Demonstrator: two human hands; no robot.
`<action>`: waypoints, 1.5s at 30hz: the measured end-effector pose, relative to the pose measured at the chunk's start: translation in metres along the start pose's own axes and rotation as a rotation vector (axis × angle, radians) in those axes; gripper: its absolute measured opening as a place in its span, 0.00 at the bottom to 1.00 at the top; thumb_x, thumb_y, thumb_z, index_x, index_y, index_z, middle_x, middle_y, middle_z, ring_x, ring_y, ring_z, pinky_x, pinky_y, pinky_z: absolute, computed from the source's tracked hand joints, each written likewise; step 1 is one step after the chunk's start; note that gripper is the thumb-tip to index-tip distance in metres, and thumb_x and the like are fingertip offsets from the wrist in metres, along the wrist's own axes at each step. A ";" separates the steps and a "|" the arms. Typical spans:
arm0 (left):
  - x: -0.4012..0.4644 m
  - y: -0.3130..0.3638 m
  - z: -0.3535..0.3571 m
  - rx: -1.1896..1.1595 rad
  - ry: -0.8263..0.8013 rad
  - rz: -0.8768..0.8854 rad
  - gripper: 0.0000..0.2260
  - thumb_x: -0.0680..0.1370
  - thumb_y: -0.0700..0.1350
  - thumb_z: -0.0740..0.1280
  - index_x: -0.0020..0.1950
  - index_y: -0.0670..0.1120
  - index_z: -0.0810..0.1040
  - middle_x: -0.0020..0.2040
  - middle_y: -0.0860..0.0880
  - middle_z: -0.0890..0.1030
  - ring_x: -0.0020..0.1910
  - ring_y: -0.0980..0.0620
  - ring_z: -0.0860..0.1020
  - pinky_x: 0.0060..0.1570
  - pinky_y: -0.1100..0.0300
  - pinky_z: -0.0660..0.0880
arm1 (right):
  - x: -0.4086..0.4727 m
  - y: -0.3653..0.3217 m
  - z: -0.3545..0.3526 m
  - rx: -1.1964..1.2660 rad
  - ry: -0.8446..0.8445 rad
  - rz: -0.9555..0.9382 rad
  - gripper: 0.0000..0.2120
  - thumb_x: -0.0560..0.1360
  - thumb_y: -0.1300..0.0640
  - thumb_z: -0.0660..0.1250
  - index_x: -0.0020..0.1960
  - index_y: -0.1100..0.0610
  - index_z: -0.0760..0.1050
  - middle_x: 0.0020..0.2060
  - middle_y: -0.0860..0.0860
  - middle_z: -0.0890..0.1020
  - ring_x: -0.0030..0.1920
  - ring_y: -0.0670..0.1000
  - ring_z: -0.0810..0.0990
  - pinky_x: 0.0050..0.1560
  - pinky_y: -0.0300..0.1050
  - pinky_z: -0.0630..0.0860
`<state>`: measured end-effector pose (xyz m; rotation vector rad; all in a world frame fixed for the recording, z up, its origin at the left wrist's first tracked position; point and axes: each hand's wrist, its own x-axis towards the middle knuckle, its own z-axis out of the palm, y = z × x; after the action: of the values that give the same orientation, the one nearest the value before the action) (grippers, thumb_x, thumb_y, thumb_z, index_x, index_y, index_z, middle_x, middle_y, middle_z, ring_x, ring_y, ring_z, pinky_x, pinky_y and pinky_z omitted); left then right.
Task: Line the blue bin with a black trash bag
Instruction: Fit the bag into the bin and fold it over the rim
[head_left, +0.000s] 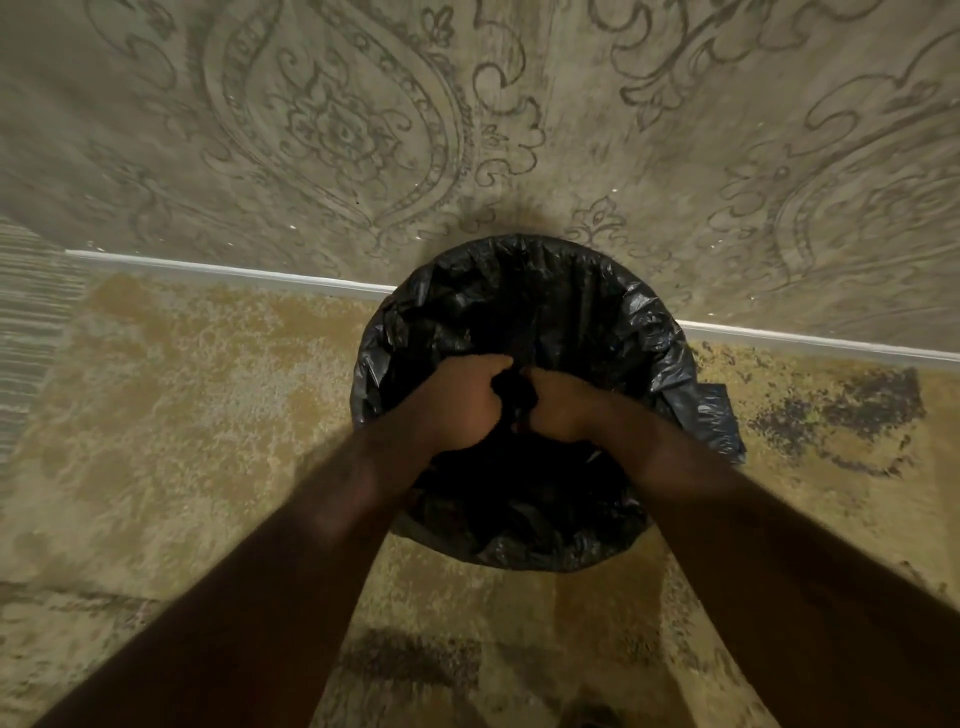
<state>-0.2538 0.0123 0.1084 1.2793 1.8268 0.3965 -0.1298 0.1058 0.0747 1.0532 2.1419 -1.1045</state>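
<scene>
A round bin stands on the floor against the wall, fully covered by a black trash bag (524, 306) that is draped over its rim; none of the bin's blue shows. Both my hands reach down into the bin's mouth, side by side. My left hand (462, 402) and my right hand (558, 405) are each closed on a bunch of the black plastic between them, near the middle of the opening. A flap of the bag (719, 426) hangs outside the rim on the right.
A wall with grey ornamental wallpaper (363, 130) rises just behind the bin, with a white baseboard (234, 270) at its foot. The floor is mottled tan carpet (182, 415) with dark stains (841, 415) to the right of the bin.
</scene>
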 end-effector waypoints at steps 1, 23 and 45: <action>0.007 0.000 0.000 -0.055 -0.033 -0.085 0.22 0.79 0.35 0.60 0.74 0.41 0.68 0.71 0.39 0.72 0.68 0.43 0.72 0.65 0.63 0.64 | 0.007 0.000 0.000 0.065 0.003 0.008 0.30 0.77 0.56 0.69 0.76 0.56 0.63 0.71 0.58 0.72 0.69 0.59 0.72 0.69 0.49 0.70; -0.082 -0.017 0.054 -1.306 1.070 -0.658 0.29 0.83 0.59 0.48 0.60 0.36 0.75 0.57 0.38 0.80 0.56 0.42 0.79 0.59 0.45 0.76 | -0.109 0.062 0.047 1.346 0.975 0.507 0.22 0.80 0.36 0.54 0.46 0.54 0.73 0.44 0.56 0.78 0.44 0.53 0.78 0.47 0.52 0.75; -0.091 -0.035 0.060 -1.400 0.991 -0.548 0.15 0.81 0.58 0.59 0.44 0.50 0.78 0.34 0.53 0.83 0.36 0.53 0.79 0.40 0.55 0.75 | -0.126 0.050 0.064 1.613 1.002 0.632 0.25 0.78 0.32 0.53 0.43 0.53 0.74 0.37 0.51 0.76 0.34 0.48 0.74 0.38 0.46 0.73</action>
<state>-0.2178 -0.0951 0.0914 -0.4872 1.7592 1.7610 -0.0112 0.0195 0.1075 3.1359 0.6305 -2.1559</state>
